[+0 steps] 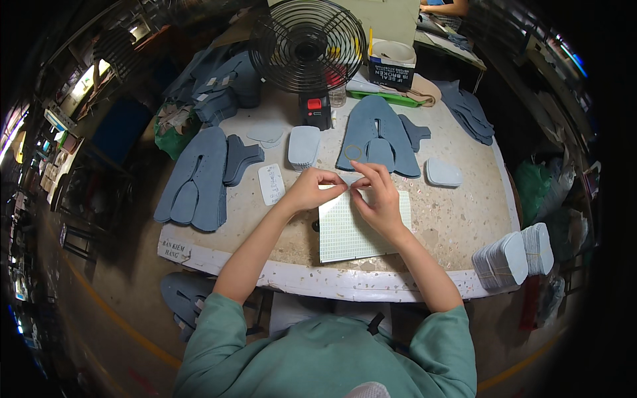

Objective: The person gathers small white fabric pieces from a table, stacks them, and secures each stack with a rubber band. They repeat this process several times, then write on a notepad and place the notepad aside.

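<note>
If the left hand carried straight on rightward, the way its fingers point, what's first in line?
Just past the small pale flat piece at its fingertips, the left hand would probably meet the right hand first, though one view leaves their exact heights uncertain.

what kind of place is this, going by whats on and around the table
Probably a shoe workshop or factory floor. Suggesting it are the stacked blue-grey pieces shaped like shoe uppers, the bundled pale rounded pieces at the table's right corner, and another person's arm at work behind.
</note>
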